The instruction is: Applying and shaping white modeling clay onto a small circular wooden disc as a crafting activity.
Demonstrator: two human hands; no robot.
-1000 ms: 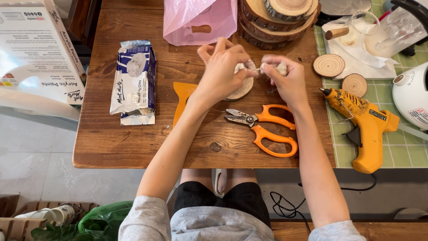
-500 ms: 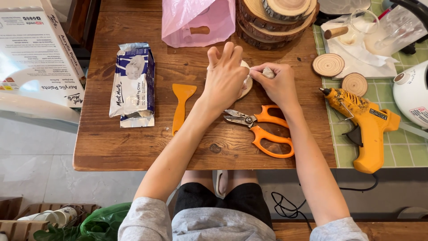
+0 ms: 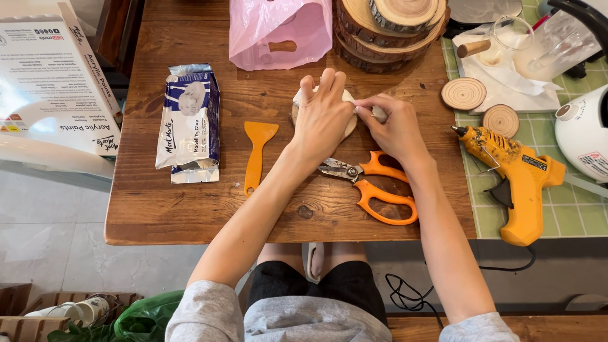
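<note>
The left hand (image 3: 322, 117) lies flat, fingers together and spread forward, pressing down on a pale, round wooden disc (image 3: 347, 124) whose light rim shows only at the hand's edges, on the brown, knotty wooden tabletop (image 3: 190, 202). The right hand (image 3: 396, 126) is curled closed just beside it, fingertips pinched on a small pale lump (image 3: 379, 114), probably clay, though most of it is hidden by the fingers. The lump sits at the disc's right edge, touching the left hand's fingertips. Being round, the disc has no clear long axis; it lies flat, face up under the palm.

Near the wrists lie orange-handled metal scissors (image 3: 373, 187), blades closed and pointing left, handles toward the right and the tabletop's near edge. To the left, a flat orange plastic scraper (image 3: 256, 155) lies with its long axis running away from the person, its wide blade at the far end. Further left is a crinkled blue-and-white foil packet (image 3: 190, 123), torn open at the top.

At the far edge stand a glossy pink plastic bag (image 3: 278, 31) and a stack of bark-rimmed wood slices (image 3: 386, 25). On the green gridded mat (image 3: 570, 209) to the right lie two small ringed wood rounds (image 3: 463, 94) and a yellow glue gun (image 3: 516, 171), nozzle pointing left.
</note>
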